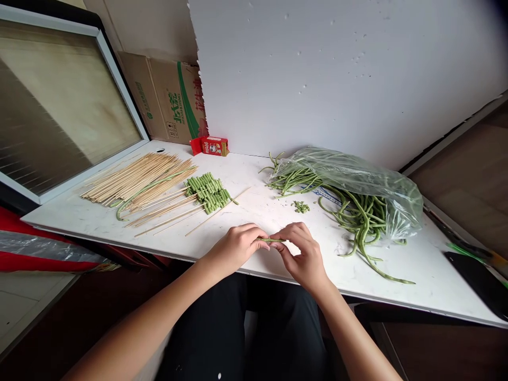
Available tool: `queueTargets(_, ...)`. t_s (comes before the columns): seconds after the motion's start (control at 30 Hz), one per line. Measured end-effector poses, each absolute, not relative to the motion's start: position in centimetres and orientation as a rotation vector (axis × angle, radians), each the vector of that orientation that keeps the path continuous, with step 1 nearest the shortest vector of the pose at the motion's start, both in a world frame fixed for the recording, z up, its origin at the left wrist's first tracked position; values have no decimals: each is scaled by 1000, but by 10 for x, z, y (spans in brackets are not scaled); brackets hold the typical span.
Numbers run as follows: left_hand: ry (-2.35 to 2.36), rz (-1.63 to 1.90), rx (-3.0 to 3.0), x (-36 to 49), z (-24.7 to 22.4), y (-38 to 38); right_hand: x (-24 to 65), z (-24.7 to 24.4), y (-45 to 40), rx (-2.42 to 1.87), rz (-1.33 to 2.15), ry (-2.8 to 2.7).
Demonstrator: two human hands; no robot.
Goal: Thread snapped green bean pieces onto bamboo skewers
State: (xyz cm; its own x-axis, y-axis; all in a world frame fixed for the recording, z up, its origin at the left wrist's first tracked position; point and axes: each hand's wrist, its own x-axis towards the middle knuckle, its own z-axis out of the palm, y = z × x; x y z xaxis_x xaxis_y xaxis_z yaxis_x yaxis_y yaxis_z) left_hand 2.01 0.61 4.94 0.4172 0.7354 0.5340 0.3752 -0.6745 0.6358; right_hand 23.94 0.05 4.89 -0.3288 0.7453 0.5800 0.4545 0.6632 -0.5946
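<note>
Between my two hands, over the table's front edge, is a short length of green bean [271, 240]. My left hand [237, 244] pinches one end of it, and my right hand [298, 251] pinches the other. Ahead and to the left lie bamboo skewers threaded with cut bean pieces [210, 191], stacked side by side. A single skewer [218, 211] lies at an angle in front of them, a bean piece near its far end. A small pile of bean ends [300, 207] sits beyond my right hand.
Loose bamboo skewers [138, 180] are heaped at the left, with a long bean [146, 186] across them. A clear plastic bag [357, 172] spills long beans [363, 217] at the right. A red box [215, 146] and a carton [170, 100] stand behind; a black phone-like object [476, 283] lies far right.
</note>
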Motion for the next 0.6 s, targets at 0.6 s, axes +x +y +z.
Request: queueTargets(0.6,893,956,2366,23,38,8,243,44,5,-886,592,-2142)
